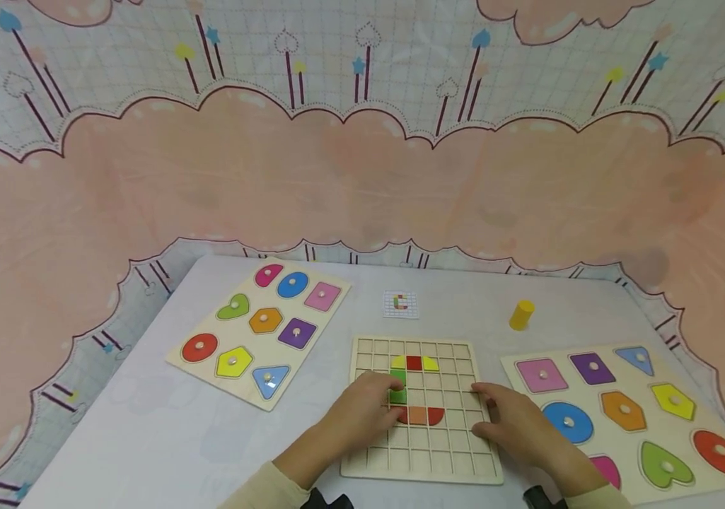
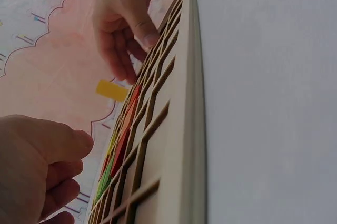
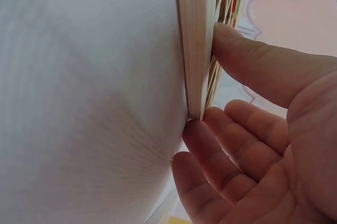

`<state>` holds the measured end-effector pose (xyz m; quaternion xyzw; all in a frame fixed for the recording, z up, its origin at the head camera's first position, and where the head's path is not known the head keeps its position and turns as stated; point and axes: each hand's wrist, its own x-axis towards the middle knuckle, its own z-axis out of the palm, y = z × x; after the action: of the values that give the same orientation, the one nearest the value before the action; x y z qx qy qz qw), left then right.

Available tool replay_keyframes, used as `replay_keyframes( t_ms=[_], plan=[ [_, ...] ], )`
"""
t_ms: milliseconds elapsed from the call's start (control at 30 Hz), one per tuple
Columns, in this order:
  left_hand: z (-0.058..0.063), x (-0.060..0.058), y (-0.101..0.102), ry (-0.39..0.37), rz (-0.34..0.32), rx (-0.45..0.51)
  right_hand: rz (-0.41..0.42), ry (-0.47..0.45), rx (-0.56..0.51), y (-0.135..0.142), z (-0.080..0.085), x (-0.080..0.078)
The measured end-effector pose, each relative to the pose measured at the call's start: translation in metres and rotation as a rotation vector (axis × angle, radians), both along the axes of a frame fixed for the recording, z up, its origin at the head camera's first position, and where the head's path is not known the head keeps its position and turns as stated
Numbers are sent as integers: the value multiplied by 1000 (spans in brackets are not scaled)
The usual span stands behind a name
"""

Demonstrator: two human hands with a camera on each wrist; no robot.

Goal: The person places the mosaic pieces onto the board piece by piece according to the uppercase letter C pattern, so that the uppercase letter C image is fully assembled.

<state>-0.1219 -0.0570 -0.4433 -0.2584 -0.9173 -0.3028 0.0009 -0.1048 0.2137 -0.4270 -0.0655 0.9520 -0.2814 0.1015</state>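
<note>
A wooden grid board [image 1: 426, 463] lies in front of me in the head view. Colored pieces sit in its squares: a red square [image 1: 414, 363] between two yellow rounded pieces, green pieces [image 1: 397, 396] down the left, and an orange square [image 1: 417, 416] beside a red quarter-round [image 1: 436, 416]. Over the board's left part is my left hand [image 1: 365, 406], its fingers loosely bent by the green and red pieces, nothing seen between them. My right hand [image 1: 518, 424] is at the board's right edge; in the right wrist view its thumb [image 3: 253, 61] touches the rim, fingertips at the board's corner.
A small pattern card [image 1: 401, 304] lies behind the grid board. Farther right stands a yellow cylinder [image 1: 522, 315]. Knobbed shape-puzzle boards flank the grid: one at left [image 1: 241, 336], another at right [image 1: 585, 403], partly under the right forearm.
</note>
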Motion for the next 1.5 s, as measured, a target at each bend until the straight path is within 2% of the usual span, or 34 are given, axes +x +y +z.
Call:
replay_keyframes(
  t_ms=[133, 333, 567, 667, 833, 1067, 1267, 1500],
  plan=[
    [2, 0, -14, -7, 48, -10, 0, -5, 3, -1, 0, 1],
    [10, 0, -34, 41, 79, 3, 5, -4, 8, 0, 3, 2],
    [23, -1, -56, 80, 194, -19, 29, 47, 39, 5, 11, 4],
    [26, -2, -64, 92, 222, -28, 22, 48, 51, 7, 18, 4],
    [28, -3, -74, 76, 225, -27, 17, 60, 56, 9, 26, 5],
    [36, -2, -82, 8, 204, -52, 61, 148, 37, 16, 28, 4],
    [37, -5, -90, 100, 203, -166, 83, 223, 35, 20, 35, 3],
    [43, -7, -94, 105, 263, -218, 74, 262, 106, 18, 44, -1]
  ],
)
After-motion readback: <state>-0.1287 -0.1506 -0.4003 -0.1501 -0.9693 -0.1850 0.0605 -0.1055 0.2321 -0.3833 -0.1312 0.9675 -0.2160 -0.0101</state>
